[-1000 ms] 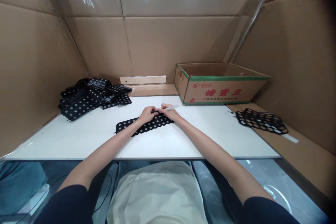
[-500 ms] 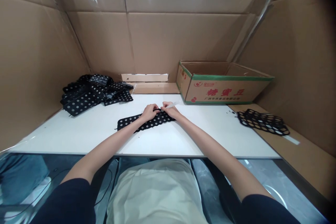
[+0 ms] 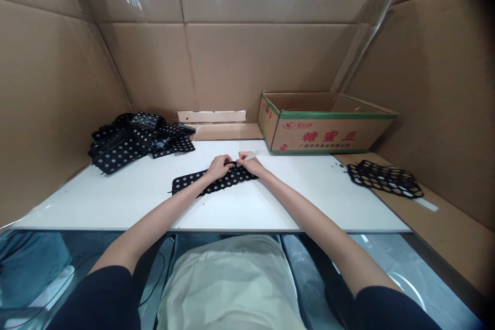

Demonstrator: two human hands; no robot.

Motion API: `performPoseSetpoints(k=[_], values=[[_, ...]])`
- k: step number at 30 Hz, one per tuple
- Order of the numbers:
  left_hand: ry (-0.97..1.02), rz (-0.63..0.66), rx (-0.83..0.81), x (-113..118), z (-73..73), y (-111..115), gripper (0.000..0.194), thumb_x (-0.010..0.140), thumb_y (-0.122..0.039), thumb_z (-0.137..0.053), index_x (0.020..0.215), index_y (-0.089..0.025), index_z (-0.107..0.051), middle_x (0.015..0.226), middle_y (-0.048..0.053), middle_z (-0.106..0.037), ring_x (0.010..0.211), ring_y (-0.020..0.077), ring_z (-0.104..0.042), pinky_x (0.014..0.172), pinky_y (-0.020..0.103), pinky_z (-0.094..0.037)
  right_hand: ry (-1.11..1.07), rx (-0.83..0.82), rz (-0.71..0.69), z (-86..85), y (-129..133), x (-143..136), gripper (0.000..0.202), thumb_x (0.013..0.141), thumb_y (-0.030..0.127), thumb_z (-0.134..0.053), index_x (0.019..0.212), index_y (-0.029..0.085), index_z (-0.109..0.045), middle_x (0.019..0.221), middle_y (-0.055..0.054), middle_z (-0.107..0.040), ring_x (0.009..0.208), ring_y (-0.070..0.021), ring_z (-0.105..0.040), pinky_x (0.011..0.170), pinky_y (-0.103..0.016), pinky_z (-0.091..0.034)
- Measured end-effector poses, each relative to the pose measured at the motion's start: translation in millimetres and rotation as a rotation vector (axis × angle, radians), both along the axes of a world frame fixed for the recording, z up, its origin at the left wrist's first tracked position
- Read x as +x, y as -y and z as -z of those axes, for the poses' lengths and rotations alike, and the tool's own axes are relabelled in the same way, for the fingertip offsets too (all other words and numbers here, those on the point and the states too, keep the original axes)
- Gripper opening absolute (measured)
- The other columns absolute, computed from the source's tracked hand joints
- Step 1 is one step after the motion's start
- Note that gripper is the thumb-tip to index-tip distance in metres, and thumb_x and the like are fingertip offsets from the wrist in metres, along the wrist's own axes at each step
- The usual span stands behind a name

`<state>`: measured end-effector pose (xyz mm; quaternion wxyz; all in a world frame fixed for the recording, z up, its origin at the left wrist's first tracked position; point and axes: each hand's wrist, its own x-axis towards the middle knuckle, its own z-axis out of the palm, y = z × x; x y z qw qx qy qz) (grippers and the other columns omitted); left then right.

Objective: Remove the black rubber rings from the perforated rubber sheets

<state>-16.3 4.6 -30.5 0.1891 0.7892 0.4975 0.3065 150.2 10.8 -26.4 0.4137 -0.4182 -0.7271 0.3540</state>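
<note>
A black strip of fabric-like sheet with pale round dots (image 3: 189,180) lies slightly slanted on the white table in front of me. My left hand (image 3: 219,167) is closed, its fingers pinching the strip's far edge. Close beside it, my right hand (image 3: 249,163) is closed round a thin, pale, pointed tool (image 3: 253,154), whose exact kind I cannot make out. The tool's lower end is at the strip's far edge between my hands. My fingers hide the spot where they meet the strip.
A heap of similar dotted black pieces (image 3: 135,139) lies at the back left. An open cardboard box with green edging (image 3: 320,136) stands at the back right. Black netting with large round holes (image 3: 386,179) lies on the right. Cardboard walls (image 3: 232,62) enclose the white table (image 3: 247,214).
My hands stay at the same place on the strip, with only slight finger movement. The whole view has shifted a little.
</note>
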Motion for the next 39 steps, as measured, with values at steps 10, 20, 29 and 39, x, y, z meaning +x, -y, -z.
performPoseSetpoints(k=[10, 20, 29, 39], values=[[0.012, 0.016, -0.025, 0, -2.4, 1, 0.009, 0.075, -0.025, -0.058, 0.073, -0.016, -0.06, 0.069, 0.001, -0.061, 0.068, 0.015, -0.054, 0.068, 0.027, -0.04, 0.016, 0.007, -0.009, 0.3, -1, 0, 0.024, 0.062, 0.026, -0.05, 0.048, 0.018, -0.032, 0.049, 0.006, -0.033, 0.053, -0.0088, -0.032, 0.054, -0.024, -0.023], [0.026, 0.018, -0.024, -1, -2.4, 1, 0.009, 0.075, -0.025, -0.059, 0.073, -0.016, -0.058, 0.069, 0.0, -0.06, 0.067, 0.0143, -0.053, 0.067, 0.026, -0.039, -0.103, -0.076, -0.055, 1.1, 3, 2, 0.027, 0.062, 0.027, -0.053, 0.047, 0.018, -0.033, 0.045, 0.007, -0.03, 0.046, -0.0068, -0.03, 0.048, -0.022, -0.02], [0.007, 0.114, -0.035, -8, -9.1, -1, 0.018, 0.074, -0.033, -0.06, 0.077, -0.015, -0.06, 0.072, 0.001, -0.062, 0.068, 0.0149, -0.053, 0.067, 0.027, -0.041, -0.406, -0.245, 0.031, -4.0, 10, 6, 0.034, 0.063, 0.035, -0.062, 0.054, 0.021, -0.033, 0.042, 0.008, -0.027, 0.038, -0.0053, -0.024, 0.041, -0.022, -0.014], [-0.106, 0.32, -0.247, -34, -35.4, -7, 0.028, 0.058, -0.038, -0.073, 0.074, -0.017, -0.065, 0.066, -0.001, -0.062, 0.064, 0.0141, -0.053, 0.063, 0.024, -0.041, -0.467, -0.2, 0.139, -4.3, 5, 12, 0.036, 0.061, 0.037, -0.065, 0.054, 0.021, -0.034, 0.04, 0.008, -0.028, 0.037, -0.0066, -0.028, 0.04, -0.022, -0.016]])
